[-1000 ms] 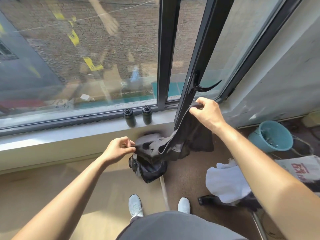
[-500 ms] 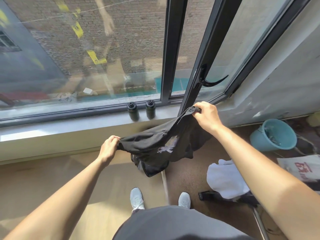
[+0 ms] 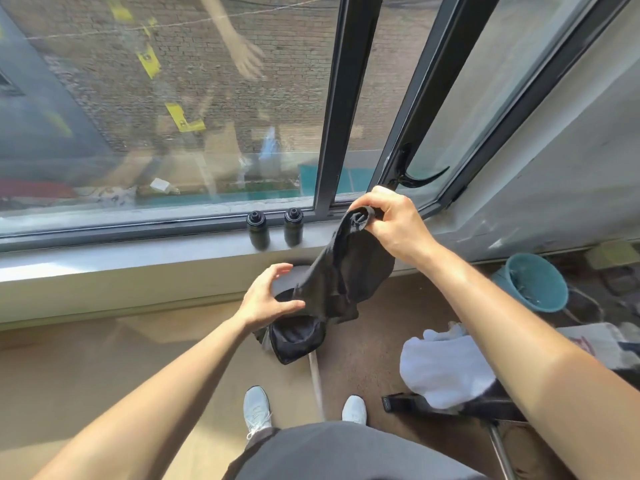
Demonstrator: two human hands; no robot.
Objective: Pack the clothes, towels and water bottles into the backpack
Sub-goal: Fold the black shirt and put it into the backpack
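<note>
Head view: right hand (image 3: 391, 226) grips black garment (image 3: 346, 271) hanging beside spread-fingered left hand (image 3: 266, 299).

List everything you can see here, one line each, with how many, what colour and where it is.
garment: one, black, hanging from the right hand above the backpack
backpack: one, black, on the floor below the windowsill
water bottles: two, black, upright side by side on the windowsill
towel: one, white, draped on the chair
chair: one, black, right of the feet
bucket: one, teal, on the floor at far right
window handle: one, black, on the window frame
shoes: two, white, on the floor at bottom centre
left hand: one, fingers spread, at the garment's lower end
right hand: one, gripping the garment's top end
</note>
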